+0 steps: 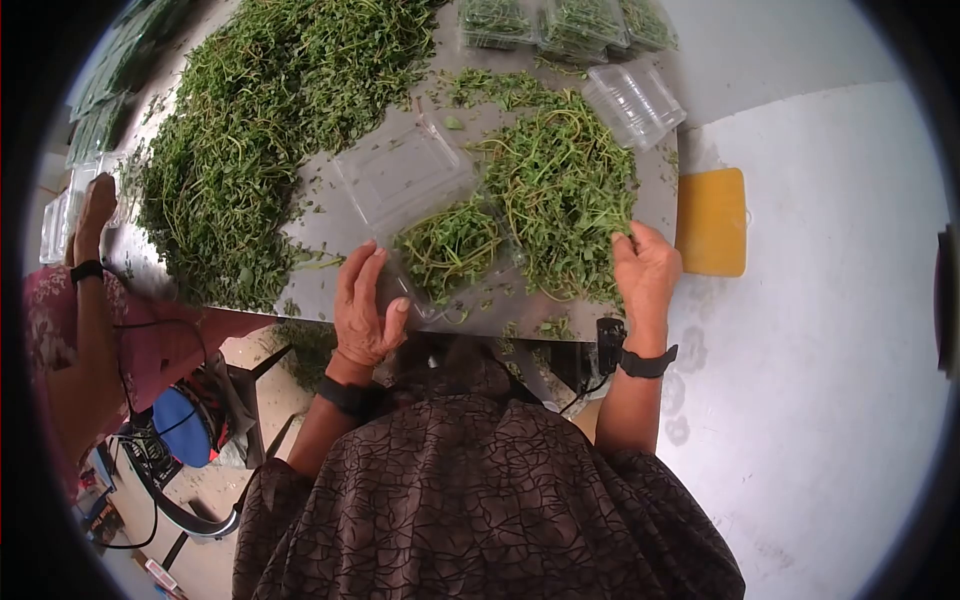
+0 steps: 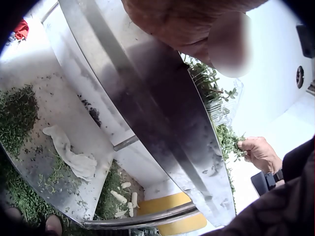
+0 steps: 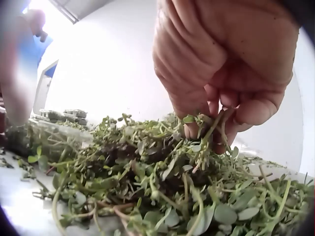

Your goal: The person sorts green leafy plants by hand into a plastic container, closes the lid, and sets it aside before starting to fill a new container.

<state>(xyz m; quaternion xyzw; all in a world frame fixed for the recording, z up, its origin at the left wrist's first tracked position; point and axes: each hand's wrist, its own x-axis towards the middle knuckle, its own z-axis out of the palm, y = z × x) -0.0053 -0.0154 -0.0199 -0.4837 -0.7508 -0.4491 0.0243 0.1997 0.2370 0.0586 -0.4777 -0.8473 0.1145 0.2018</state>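
Observation:
My right hand (image 1: 648, 275) pinches a few purslane sprigs (image 3: 209, 132) at the right edge of a loose purslane heap (image 1: 560, 190); thick stems and small rounded leaves show between the fingertips. To the left of that heap lies an open clear plastic clamshell box (image 1: 400, 175), its lid folded back and flat. Purslane (image 1: 450, 250) partly fills the box's near half. My left hand (image 1: 367, 305) is beside the box's left side at the table edge, fingers extended and holding nothing. The left wrist view shows only part of this hand, over the metal tabletop.
A large purslane pile (image 1: 270, 130) covers the table's left side. Filled clear boxes (image 1: 580, 25) and empty clear boxes (image 1: 635, 105) stand at the back right. Another person's arm (image 1: 90, 240) reaches in from the left. A yellow board (image 1: 712, 222) is right of the table.

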